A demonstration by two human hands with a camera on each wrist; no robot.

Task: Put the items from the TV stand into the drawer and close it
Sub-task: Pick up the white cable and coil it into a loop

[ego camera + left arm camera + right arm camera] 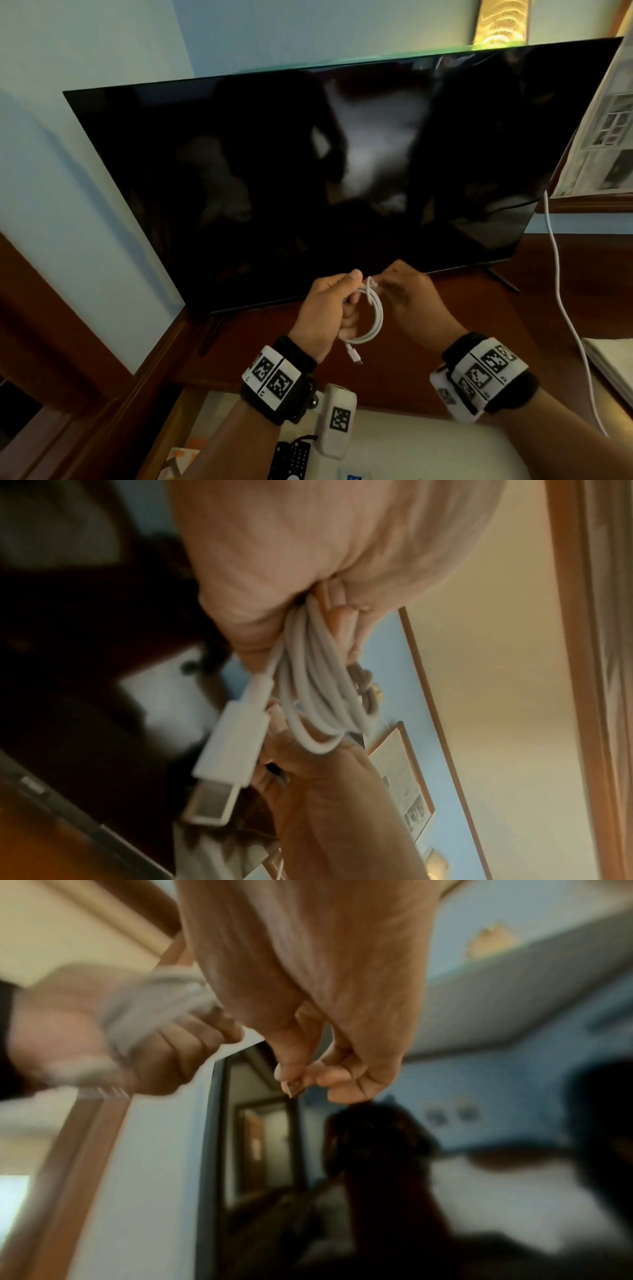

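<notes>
Holding both forearms raised in front of a dark television screen [308, 171], I have the two hands meeting above the near edge of the wooden TV stand [394, 377]. My left hand [325, 308] is turned thumb-up, its fingers curled tightly round a coiled white cable [373, 315]; the loops hang out to the right of the fist, and one end with a white USB plug [229, 745] dangles below the palm. My right hand [407, 298] comes in from the right with its back toward me, fingers bent downward; the thumb and first fingertips [291, 1074] are pressed narrowly together at the top of the coil, pinching what looks like a thin tie or the cable's end, though the blur keeps me from telling which. Each wrist wears a black band carrying black-and-white square markers. Nearer to me, below the stand's front edge, the drawer [191, 428] stands open, with a black remote control [291, 459] lying inside on a pale lining. On the right, a second white cord [561, 308] trails down across the stand, below a shelf holding a folded newspaper [603, 137].
</notes>
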